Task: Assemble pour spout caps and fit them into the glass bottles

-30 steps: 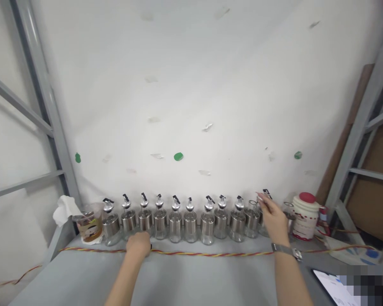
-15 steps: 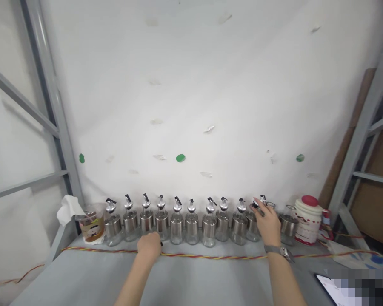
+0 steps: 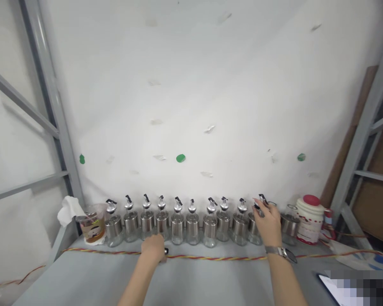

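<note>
A row of glass bottles with steel sleeves stands along the wall; most carry silver pour spouts with black flip caps, such as this bottle [image 3: 210, 227]. My right hand [image 3: 268, 223] reaches into the row's right part, its fingers pinched round a pour spout [image 3: 262, 198] at a bottle's [image 3: 254, 229] mouth. The fingers partly hide that spout. Above the desk, in front of the row, my left hand [image 3: 153, 247] is closed round a small piece with a black and silver end [image 3: 166, 251], which looks like another pour spout. An open-necked bottle [image 3: 290, 225] stands right of my right hand.
A red and yellow twisted wire [image 3: 210, 257] crosses the grey desk [image 3: 191, 282] before the bottles. A cup [image 3: 93, 229] stands at the left end, a cream jar with a red lid [image 3: 310, 221] at the right. A phone [image 3: 333, 291] lies front right.
My left hand has shifted slightly right, and more of the black and silver end shows. My right hand stays at the same bottle, its fingers a little changed round the spout.
</note>
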A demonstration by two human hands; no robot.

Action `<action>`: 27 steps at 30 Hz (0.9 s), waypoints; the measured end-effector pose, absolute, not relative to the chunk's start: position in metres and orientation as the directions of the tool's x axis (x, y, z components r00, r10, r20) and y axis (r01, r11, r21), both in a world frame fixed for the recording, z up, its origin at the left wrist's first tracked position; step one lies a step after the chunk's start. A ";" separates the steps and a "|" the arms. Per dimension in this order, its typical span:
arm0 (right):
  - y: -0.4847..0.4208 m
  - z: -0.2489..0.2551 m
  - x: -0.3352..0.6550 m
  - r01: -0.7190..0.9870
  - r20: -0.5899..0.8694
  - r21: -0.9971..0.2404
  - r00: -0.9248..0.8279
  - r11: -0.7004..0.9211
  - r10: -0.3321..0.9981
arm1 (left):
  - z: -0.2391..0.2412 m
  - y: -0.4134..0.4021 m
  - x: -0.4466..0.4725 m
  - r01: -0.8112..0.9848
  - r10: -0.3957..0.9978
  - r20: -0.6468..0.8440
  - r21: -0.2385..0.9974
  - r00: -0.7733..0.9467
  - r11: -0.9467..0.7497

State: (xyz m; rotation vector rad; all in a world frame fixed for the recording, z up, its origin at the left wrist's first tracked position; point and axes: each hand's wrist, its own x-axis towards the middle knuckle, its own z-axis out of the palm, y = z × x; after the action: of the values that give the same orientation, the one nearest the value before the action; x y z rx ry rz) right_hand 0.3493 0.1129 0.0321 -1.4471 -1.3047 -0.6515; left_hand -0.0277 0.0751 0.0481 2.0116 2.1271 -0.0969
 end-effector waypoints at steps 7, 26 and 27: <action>0.114 0.031 0.348 0.938 0.878 -0.324 0.248 0.126 0.410 | 0.049 0.075 -0.028 0.992 0.981 -0.189 0.101 -0.049 0.069; 0.108 0.016 0.335 0.926 0.885 -0.375 0.367 -0.028 0.287 | 0.054 0.072 -0.026 1.000 0.957 -0.291 -0.018 0.002 -0.007; 0.108 0.015 0.334 0.927 0.884 -0.376 0.363 -0.015 0.293 | 0.053 0.072 -0.025 0.999 0.954 -0.300 -0.041 0.001 -0.014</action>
State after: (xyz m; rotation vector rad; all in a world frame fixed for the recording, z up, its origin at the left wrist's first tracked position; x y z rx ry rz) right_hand 0.3344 0.1084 0.0149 -1.5436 -1.1372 -0.7348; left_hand -0.0254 0.0723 0.0528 2.0827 2.0665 -0.3635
